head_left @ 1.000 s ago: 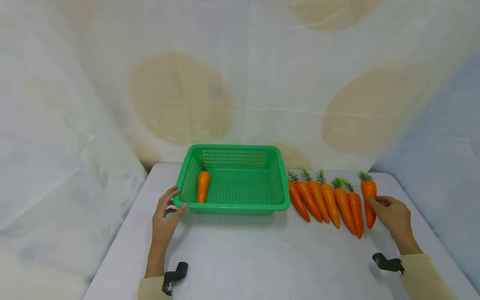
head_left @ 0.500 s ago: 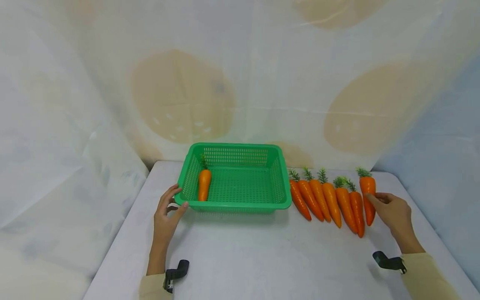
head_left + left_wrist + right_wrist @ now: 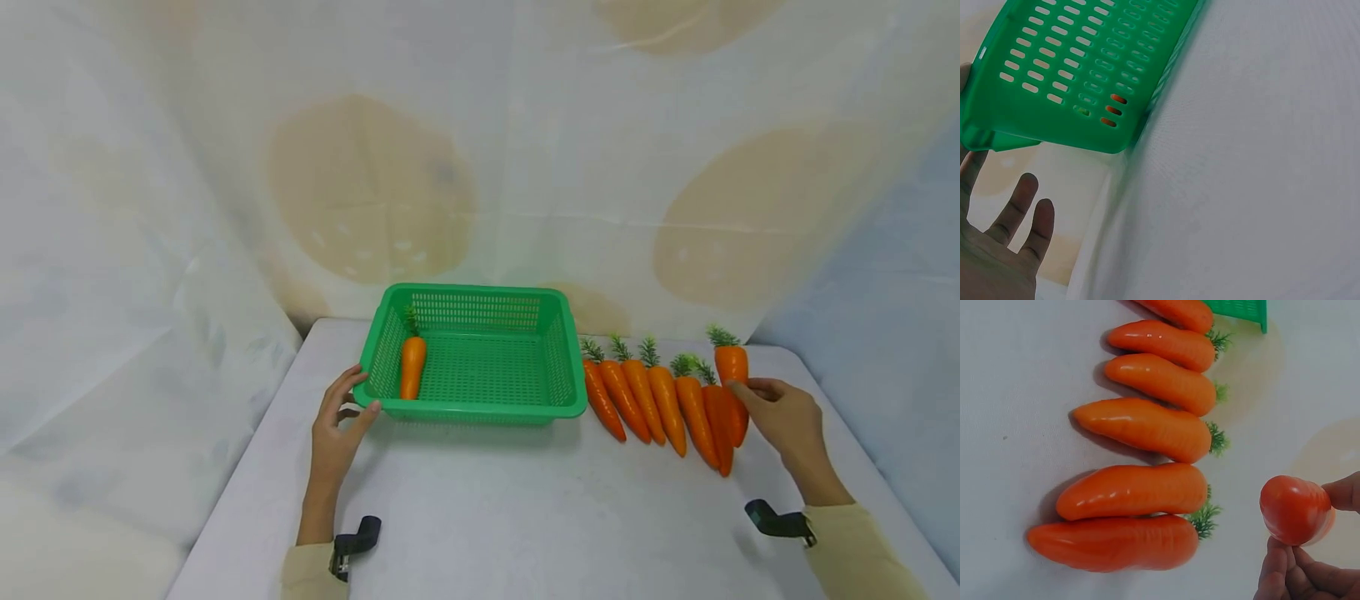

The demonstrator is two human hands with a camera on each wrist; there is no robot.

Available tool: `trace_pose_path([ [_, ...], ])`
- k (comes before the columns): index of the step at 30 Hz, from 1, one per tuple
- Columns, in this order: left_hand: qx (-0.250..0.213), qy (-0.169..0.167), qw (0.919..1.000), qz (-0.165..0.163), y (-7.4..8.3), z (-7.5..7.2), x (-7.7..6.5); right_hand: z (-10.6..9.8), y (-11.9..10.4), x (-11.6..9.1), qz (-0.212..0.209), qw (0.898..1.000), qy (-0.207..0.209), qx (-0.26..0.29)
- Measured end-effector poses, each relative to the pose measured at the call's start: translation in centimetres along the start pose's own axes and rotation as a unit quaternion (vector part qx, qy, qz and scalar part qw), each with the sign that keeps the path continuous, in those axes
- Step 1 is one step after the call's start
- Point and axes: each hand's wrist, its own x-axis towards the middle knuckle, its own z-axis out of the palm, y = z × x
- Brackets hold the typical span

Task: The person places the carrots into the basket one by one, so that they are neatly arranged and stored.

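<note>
My left hand (image 3: 335,433) holds the near left corner of a green plastic basket (image 3: 472,410), thumb at the front rim and a finger at the left rim. In the left wrist view other fingers (image 3: 1016,209) extend free beside the basket wall (image 3: 1054,119). One orange carrot (image 3: 412,367) with a green top lies inside along the left wall. At the right, my right hand (image 3: 787,421) pinches a carrot (image 3: 731,363), its tip toward the camera in the right wrist view. This carrot (image 3: 1294,509) is lifted off the table and overlaps the nearest one of the row in the head view.
Several carrots (image 3: 663,404) lie side by side on the white table (image 3: 540,508), right of the basket, leafy tops toward the back. A patterned cloth (image 3: 555,167) hangs behind and along both sides.
My right hand has raised the carrot and shifted it slightly left, toward the row. The left hand stays at the basket corner. The whole head view has shifted a little.
</note>
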Motion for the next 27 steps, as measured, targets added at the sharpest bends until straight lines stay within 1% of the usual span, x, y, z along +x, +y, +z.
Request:
trace_pose_path([
  [3,-0.001,0.001,1.0000,-0.002,0.2,0.0,0.0,0.2,-0.2,0.0,-0.003,1.000,0.001,0.003],
  [9,-0.002,0.000,1.0000,-0.004,0.2,-0.1,0.0,0.7,-0.6,0.0,-0.023,1.000,0.001,0.009],
  [15,0.001,0.000,1.0000,-0.002,0.2,0.0,0.0,0.9,-1.0,-0.2,-0.039,0.999,0.001,0.004],
  [22,-0.003,-0.002,1.0000,0.003,0.3,-0.1,-0.1,1.0,-1.5,-0.3,-0.034,0.999,-0.001,0.007],
  [27,-0.004,-0.004,1.0000,0.006,0.2,-0.1,0.0,1.1,-1.9,-0.5,-0.035,0.999,0.005,0.009],
])
